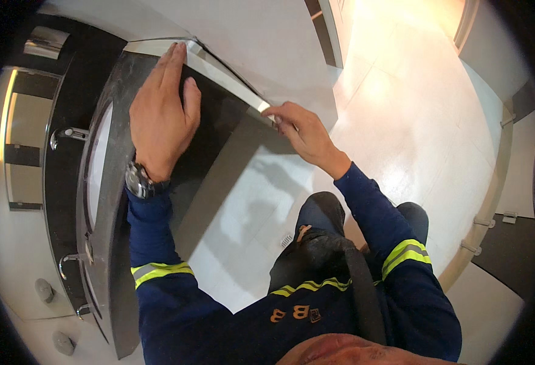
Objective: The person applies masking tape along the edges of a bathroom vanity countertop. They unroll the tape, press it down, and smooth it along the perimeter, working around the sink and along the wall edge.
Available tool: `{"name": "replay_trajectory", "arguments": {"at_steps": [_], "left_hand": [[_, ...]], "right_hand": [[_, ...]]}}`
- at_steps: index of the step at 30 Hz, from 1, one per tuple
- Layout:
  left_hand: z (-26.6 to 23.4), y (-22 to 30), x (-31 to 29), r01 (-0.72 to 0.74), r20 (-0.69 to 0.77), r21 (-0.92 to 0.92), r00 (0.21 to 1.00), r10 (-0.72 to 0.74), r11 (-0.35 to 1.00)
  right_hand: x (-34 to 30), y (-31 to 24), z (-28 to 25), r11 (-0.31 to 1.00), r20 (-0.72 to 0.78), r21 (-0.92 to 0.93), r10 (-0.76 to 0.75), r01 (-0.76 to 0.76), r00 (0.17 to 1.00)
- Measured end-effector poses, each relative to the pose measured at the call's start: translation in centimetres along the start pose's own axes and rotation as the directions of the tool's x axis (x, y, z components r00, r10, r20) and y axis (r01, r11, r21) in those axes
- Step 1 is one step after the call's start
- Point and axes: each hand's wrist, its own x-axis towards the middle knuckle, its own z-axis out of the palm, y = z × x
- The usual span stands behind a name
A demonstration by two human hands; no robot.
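My left hand (165, 118) lies with fingers stretched out on the corner of a dark grey countertop (117, 79), its fingertips at one end of a narrow white strip (226, 78). The strip runs along the pale wall (249, 42), with a thin dark line beside it. At the strip's other end my right hand (304, 135) grips it between thumb and curled fingers. A black watch (141, 181) circles my left wrist. Beneath the counter corner is dark shadow, so how the strip is held there is hidden.
On the left, the counter holds a white basin (99, 155), with metal taps (70, 135) along its back. A mirror (31, 131) and grey rounded wall fixtures (44, 291) are beyond. A small drain grate (286, 240) sits in the white tiled floor (395, 121). Partition panels (504, 243) stand at right.
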Motion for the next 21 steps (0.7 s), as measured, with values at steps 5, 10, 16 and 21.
{"name": "replay_trajectory", "arguments": {"at_steps": [5,10,16,21], "left_hand": [[0.4,-0.5,0.3,0.099,-0.118,0.043,0.989,-0.094,0.994],[0.6,0.1,0.7,0.158,-0.079,0.144,0.986,-0.148,0.977],[1.2,0.1,1.7,0.075,-0.067,0.291,0.996,-0.058,0.954],[1.7,-0.7,1.8,-0.031,0.0,0.397,0.999,0.034,0.917]], "right_hand": [[-0.8,-0.7,0.6,0.998,-0.054,0.052,-0.04,0.043,0.998],[-4.4,-3.7,0.9,0.984,-0.04,0.175,0.033,-0.025,0.999],[-3.1,-2.4,-0.2,0.987,0.031,0.141,-0.081,0.075,0.996],[-1.9,-0.9,0.3,0.979,0.065,0.186,-0.096,0.082,0.993]]}}
